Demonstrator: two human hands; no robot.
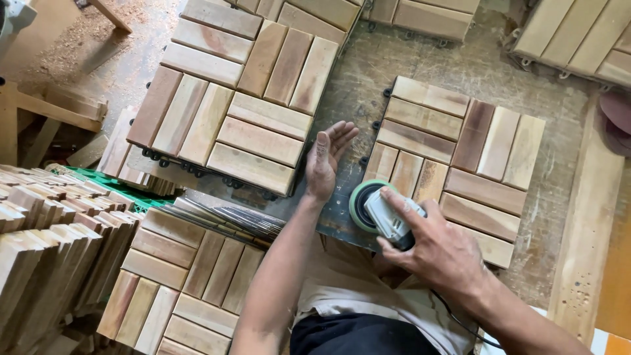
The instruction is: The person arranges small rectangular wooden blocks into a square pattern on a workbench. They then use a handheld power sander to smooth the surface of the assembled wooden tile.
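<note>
Right hand: the right hand (439, 250) was clenched round a grey sander (388, 217) with a green disc.
Sander: it sat at the near left corner of the wooden slat tile (453, 167) on the workbench (420, 66).
Left hand: the left hand (327, 158) was released, fingers straight (edge-on), just left of that tile, holding nothing.
Nearby: another tile (227, 105) lay beyond the left hand.

Bare forearms (no sleeves), beige apron, dark trousers
</note>
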